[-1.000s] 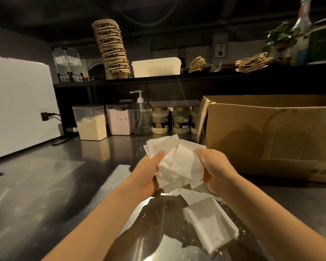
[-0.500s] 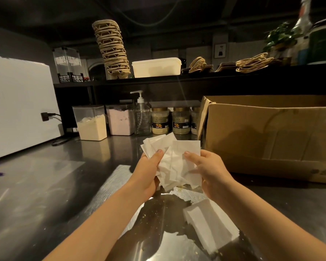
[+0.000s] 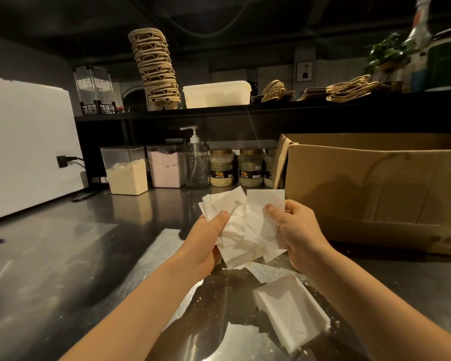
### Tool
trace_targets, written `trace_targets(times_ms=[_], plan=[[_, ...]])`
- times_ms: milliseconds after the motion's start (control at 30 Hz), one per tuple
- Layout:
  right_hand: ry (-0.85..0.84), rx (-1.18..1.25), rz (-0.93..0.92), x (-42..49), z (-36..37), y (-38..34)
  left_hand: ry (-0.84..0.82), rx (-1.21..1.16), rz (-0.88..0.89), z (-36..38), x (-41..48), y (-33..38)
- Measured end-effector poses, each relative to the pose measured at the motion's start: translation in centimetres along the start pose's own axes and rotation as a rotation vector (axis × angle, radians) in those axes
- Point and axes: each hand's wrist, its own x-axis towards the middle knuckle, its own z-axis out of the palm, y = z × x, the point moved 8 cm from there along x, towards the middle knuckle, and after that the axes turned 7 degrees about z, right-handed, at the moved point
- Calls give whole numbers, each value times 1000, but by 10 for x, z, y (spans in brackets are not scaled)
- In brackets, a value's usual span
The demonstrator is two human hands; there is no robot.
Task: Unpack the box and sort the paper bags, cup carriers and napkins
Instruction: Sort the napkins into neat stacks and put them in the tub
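Both hands hold a loose bunch of white napkins [image 3: 241,225] above the steel counter [image 3: 63,256]. My left hand [image 3: 208,238] grips the bunch from the left with its thumb on top. My right hand [image 3: 297,235] pinches one flat napkin at the right side. A squared stack of napkins [image 3: 292,316] lies on the counter just below my right forearm. The open cardboard box [image 3: 375,188] stands to the right. On the shelf behind are a tall stack of cup carriers [image 3: 156,69] and flat paper bags [image 3: 349,87] with twisted handles.
A white lidded tub [image 3: 216,93] sits on the shelf. Under the shelf stand two powder canisters [image 3: 126,170], a pump bottle [image 3: 197,162] and several jars [image 3: 250,168]. A white appliance [image 3: 24,147] fills the left side. Crumbs lie on the counter.
The crumpled bunch has been spread out: my right hand slid up and now pinches one flat napkin apart from the rest. The left hand keeps its grip.
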Motion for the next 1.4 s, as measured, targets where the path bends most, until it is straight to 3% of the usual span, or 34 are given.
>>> trace_targets(times_ms=[700, 1000, 1167, 1400], plan=[[29, 222, 155, -2, -18, -10, -39, 63, -135, -1, -9, -8], [-140, 59, 157, -9, -12, -17, -54, 101, -170, -7, -8, -8], [-108, -238, 229, -12, -5, -14, -80, 138, -174, -7, -7, -6], [-286, -345, -68, -29, 9, -37, -60, 185, -140, -10, -8, 0]])
